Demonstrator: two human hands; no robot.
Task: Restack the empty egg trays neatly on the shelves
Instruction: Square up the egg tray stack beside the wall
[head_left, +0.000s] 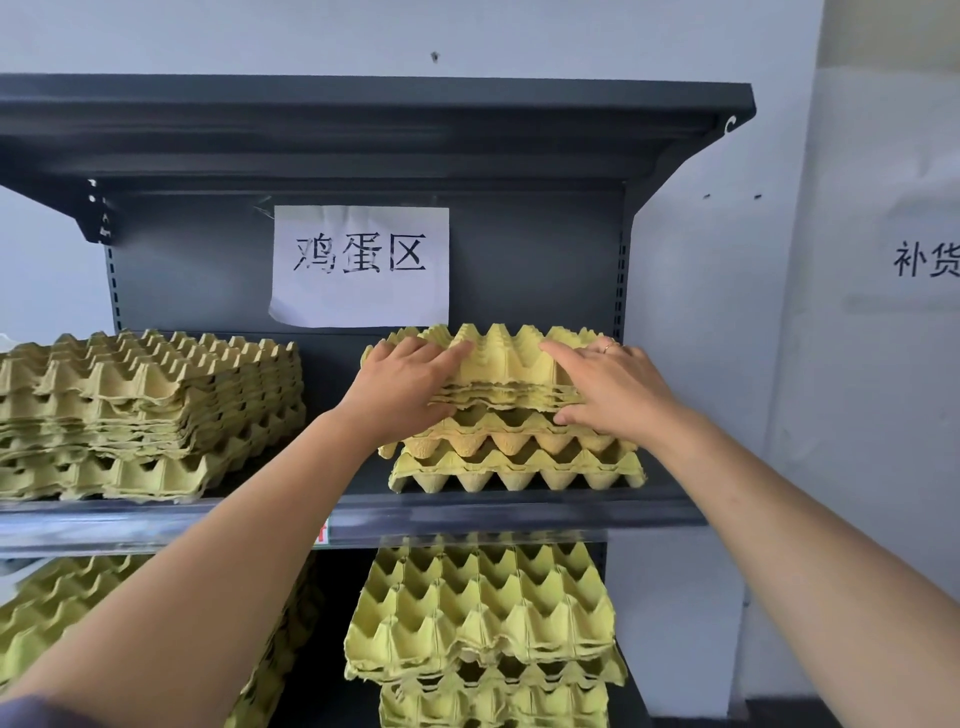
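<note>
Yellow-green pulp egg trays sit on a dark grey shelf (519, 506). On its right half, a small bundle of nested trays (506, 364) rests on top of a loosely stacked, uneven pile (514, 467). My left hand (402, 387) grips the bundle's left side, fingers over the top and thumb under the edge. My right hand (613, 387), with a ring on one finger, grips the right side the same way. The bundle's back edge is hidden behind its peaks.
A taller tray stack (150, 410) fills the shelf's left half. The lower shelf holds another crooked stack (483, 618) at right and one at left (57, 608) behind my forearm. A paper sign (361, 265) hangs on the back panel under the top shelf (363, 119). A wall stands to the right.
</note>
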